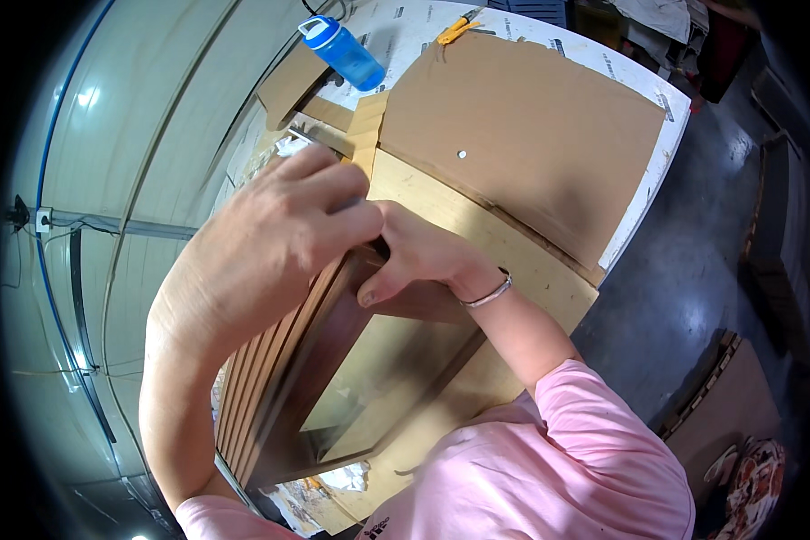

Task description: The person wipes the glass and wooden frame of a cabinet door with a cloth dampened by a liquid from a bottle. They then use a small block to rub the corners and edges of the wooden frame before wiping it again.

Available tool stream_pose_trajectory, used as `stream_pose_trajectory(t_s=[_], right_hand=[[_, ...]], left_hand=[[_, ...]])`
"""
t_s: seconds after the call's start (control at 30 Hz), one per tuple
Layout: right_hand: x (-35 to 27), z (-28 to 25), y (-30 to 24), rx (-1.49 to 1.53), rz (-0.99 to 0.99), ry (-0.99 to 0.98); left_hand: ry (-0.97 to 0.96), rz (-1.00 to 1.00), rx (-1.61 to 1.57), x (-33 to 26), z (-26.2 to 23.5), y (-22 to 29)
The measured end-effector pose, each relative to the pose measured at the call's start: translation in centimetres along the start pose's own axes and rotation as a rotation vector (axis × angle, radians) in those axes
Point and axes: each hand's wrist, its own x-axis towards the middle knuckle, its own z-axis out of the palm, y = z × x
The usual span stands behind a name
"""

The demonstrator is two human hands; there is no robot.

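Right beneath my hands, at the near end of the desk (558, 274), here's the brown frame (310, 373), its far corner tucked under my fingers and the rest running back toward my pink shirt (486, 486). Ridged edges show along its left side, and a pale surface shows through its opening.

Look at the right hand (414, 252): it's grasping that corner, thumb pressed on the inner side of the rail, forefinger stretched across the top, a bracelet (490, 290) on the wrist. Over comes the left hand (301, 211) from the other side, knuckles up, fingers curled tight, touching the right right above the corner. What's pinched in those left fingers? Can't tell; my own knuckles hide it.

Beyond the corner, near the left fingers, there's a tan strip (366, 126), and past it the big cardboard (531, 135) with one small hole, lying flat. Farther off, the blue bottle (351, 63) leans in view at the left, and a yellow cutter (459, 29) lies at the cardboard's far edge, both well apart from my hands.
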Motion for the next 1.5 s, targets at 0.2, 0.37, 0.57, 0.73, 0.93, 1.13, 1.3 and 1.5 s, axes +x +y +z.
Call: stream_pose_trajectory(t_s=[0.2, 0.37, 0.57, 0.73, 0.93, 1.13, 1.3, 1.5], right_hand=[[0.7, -0.5, 0.4, 0.014, -0.119, 0.025], [1.5, 0.0, 1.8, 0.146, -0.113, 0.002], [2.0, 0.1, 1.4, 0.161, -0.122, 0.000], [2.1, -0.1, 0.0, 0.201, -0.075, -0.021], [2.2, 0.2, 0.9, 0.243, -0.078, -0.003], [2.3, 0.0, 1.4, 0.217, -0.105, 0.029], [2.4, 0.1, 1.5, 0.224, -0.102, 0.018], [2.3, 0.0, 1.4, 0.229, -0.090, -0.004]], left_hand=[[0.513, -0.326, -0.407, -2.5, 1.2, -1.0], [0.872, -0.740, -0.857, -13.1, 6.0, -3.2], [1.091, -1.063, -1.122, -25.5, 11.6, -3.2], [1.199, -1.128, -1.188, -28.4, 13.5, -1.8], [1.290, -1.164, -1.235, -31.4, 14.0, -0.2], [1.265, -1.173, -1.211, -32.8, 14.0, 0.9], [1.260, -1.123, -1.192, -29.1, 12.6, 1.8], [1.081, -0.995, -1.153, -22.9, 10.5, 2.1]])
